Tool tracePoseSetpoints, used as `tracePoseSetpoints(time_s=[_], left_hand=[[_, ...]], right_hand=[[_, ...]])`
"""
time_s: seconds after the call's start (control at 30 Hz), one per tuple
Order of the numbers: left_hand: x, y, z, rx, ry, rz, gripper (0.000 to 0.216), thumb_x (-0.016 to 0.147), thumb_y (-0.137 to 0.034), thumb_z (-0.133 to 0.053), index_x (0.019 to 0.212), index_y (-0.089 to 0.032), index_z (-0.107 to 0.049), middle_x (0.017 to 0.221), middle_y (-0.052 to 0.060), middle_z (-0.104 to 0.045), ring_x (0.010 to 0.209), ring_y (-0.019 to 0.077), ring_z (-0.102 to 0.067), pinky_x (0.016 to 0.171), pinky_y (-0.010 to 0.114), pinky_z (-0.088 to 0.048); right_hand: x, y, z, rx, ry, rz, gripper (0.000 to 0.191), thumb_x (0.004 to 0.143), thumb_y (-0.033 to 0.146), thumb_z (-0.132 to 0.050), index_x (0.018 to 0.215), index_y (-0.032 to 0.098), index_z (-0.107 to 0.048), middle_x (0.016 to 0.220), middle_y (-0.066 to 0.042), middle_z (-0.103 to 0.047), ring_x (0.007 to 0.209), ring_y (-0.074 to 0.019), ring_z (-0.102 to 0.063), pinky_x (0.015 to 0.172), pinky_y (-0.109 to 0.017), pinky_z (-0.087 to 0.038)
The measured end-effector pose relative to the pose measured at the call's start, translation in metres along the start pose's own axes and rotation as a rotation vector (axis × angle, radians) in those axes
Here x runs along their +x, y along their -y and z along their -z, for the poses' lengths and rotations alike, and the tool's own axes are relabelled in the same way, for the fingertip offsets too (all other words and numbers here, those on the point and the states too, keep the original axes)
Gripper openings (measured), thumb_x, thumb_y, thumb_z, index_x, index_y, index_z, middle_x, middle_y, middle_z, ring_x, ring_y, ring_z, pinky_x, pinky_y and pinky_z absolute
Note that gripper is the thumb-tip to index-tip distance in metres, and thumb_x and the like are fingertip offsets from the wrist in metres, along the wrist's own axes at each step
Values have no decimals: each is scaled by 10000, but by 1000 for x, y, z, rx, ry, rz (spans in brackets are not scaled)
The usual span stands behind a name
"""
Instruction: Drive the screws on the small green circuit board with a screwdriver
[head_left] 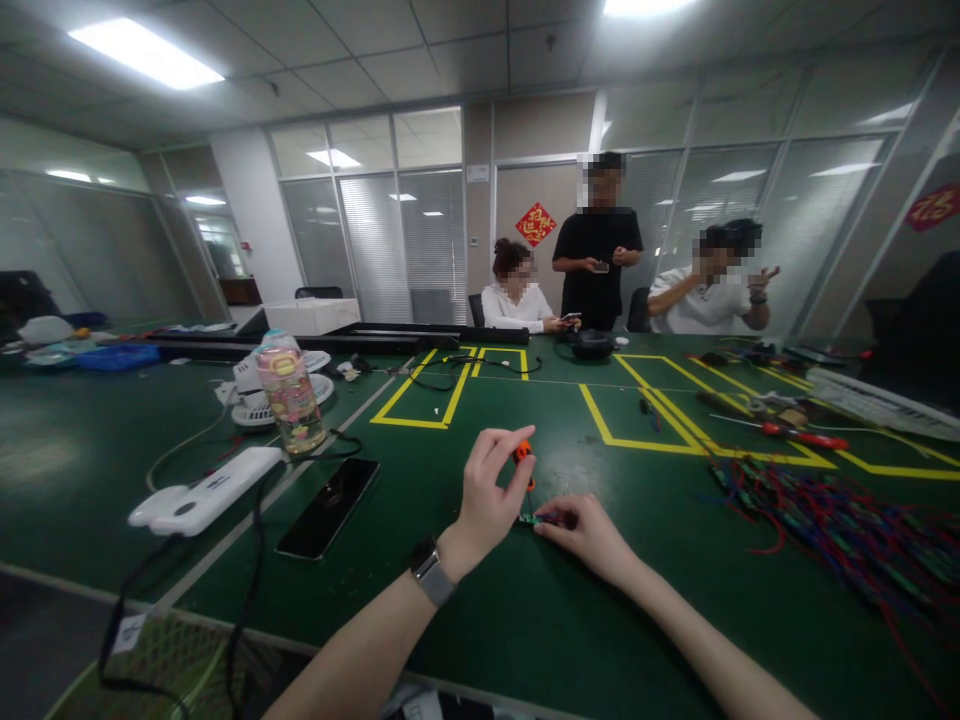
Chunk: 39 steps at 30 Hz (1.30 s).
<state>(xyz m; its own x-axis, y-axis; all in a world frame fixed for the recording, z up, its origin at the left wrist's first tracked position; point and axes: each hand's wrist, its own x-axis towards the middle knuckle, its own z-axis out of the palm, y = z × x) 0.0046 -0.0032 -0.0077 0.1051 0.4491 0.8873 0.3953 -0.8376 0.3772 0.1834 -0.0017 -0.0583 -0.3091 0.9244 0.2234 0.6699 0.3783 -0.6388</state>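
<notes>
My left hand (489, 492), with a watch on its wrist, is closed in a pinch round the orange handle of a small screwdriver (523, 455) that stands upright. The tip points down at a small green circuit board (531, 519) lying on the green table (420, 560). My right hand (589, 532) rests on the table beside it, its fingers pressed on the board's right end, where a dark piece sits.
A black phone (328, 507), a white power strip (201, 492) with cables and a clear bottle (291, 398) lie to the left. A heap of red and blue wired boards (832, 520) and a red-handled screwdriver (795, 433) lie right. Three people are at the far side.
</notes>
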Motion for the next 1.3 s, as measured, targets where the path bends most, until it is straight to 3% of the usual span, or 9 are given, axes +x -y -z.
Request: tracePoseSetpoints(time_s=[0.07,0.2,0.4,0.57,0.8,0.93,1.17,1.3], left_hand=[[0,1,1,12,-14,-1,283,942,-223,-541,1217,-223,-609,978,54,-582,900,173,-583,775,300,-510],[1,-1,2,-18,32,-4,369,987,-168,-413,1334,-215,-526,1127,95,-599,1028,187,-582,866,331,-506],[1,-1,2,23,-30,8,276,947,-228,-537,1212,-213,-613,958,52,-576,881,167,-585,764,292,-517],[1,-1,2,-15,30,6,372,989,-165,-412,1344,-208,-515,1133,90,-606,1037,183,-583,892,326,-494],[2,-2,2,21,-22,12,260,951,-226,-527,1190,-211,-628,956,54,-577,880,170,-581,770,299,-512],[1,-1,2,-23,21,14,363,996,-178,-395,1330,-215,-532,1082,83,-600,972,176,-591,845,325,-509],[2,0,2,23,-43,33,289,958,-236,-521,1236,-206,-593,991,64,-613,918,180,-599,813,320,-514],[2,-3,3,1,10,23,348,984,-195,-438,1318,-199,-535,1108,93,-621,1024,193,-595,887,335,-503]], right_hand=[[0,1,0,-6,0,-3,177,780,317,-687,861,195,-785,659,-25,-697,621,-166,-567,617,-264,-391],[0,2,1,-19,11,-2,192,790,341,-675,865,201,-783,670,-26,-701,636,-172,-575,630,-271,-395],[-1,4,2,-42,-1,-6,185,780,342,-689,866,210,-786,671,-18,-702,651,-180,-588,684,-288,-405],[-1,5,2,-38,14,-21,191,791,337,-681,877,203,-786,673,-24,-702,639,-178,-581,645,-279,-389],[-1,3,2,-21,11,2,201,789,347,-677,875,201,-784,688,-24,-716,637,-173,-585,661,-281,-406],[-1,3,2,-8,16,9,211,794,354,-667,872,197,-785,661,-22,-703,624,-169,-578,633,-273,-401],[-1,3,2,-22,10,13,211,791,353,-671,879,201,-787,672,-28,-710,627,-173,-581,616,-268,-400],[0,2,2,-11,15,15,208,791,345,-672,877,194,-786,657,-24,-698,611,-162,-566,605,-260,-394]])
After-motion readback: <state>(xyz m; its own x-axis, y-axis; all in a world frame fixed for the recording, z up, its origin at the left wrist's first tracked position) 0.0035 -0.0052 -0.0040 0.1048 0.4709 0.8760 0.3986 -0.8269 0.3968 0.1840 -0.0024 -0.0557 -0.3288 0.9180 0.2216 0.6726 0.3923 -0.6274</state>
